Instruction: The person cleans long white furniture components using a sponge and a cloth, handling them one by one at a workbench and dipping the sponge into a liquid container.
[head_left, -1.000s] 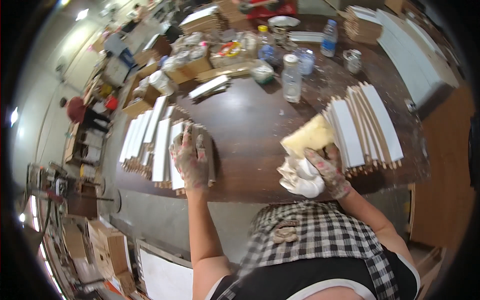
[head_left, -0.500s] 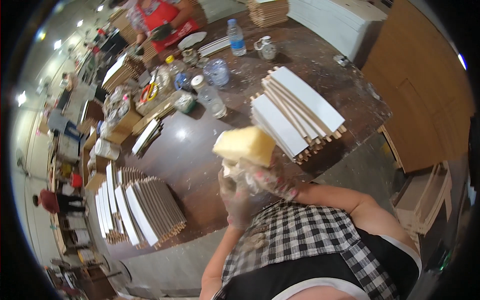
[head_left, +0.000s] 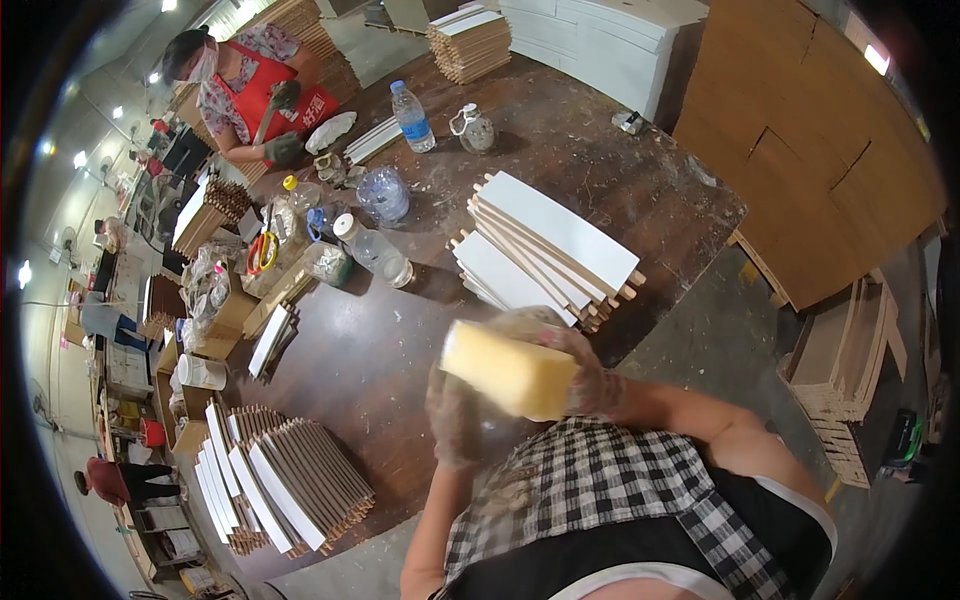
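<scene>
A thick, pale yellow sponge block [head_left: 515, 372] is held up over the table's near edge, in front of my checked apron. My right hand [head_left: 592, 378], in a patterned work glove, grips it from behind and along its right side. My left hand [head_left: 453, 420], also gloved, is at the sponge's lower left edge; its fingers are smeared by motion and partly hidden behind the block. Just beyond the hands lies a stack of white-faced strips with wooden edges [head_left: 560, 235]. Another stack of white strips [head_left: 285, 475] sits at the left near edge.
The dark brown table [head_left: 385, 345] holds a clear bottle with a white cap [head_left: 375, 250], a water bottle [head_left: 412, 118], a glass jar [head_left: 473, 130] and yellow-handled scissors [head_left: 262, 252]. A co-worker in a red apron [head_left: 265, 95] is across the table. Brown boards [head_left: 800, 150] stand at right.
The sponge has turned and tilted, moving lower and slightly right. My right hand has come up behind it. A crumpled whitish thing beneath it no longer shows. The head view has shifted.
</scene>
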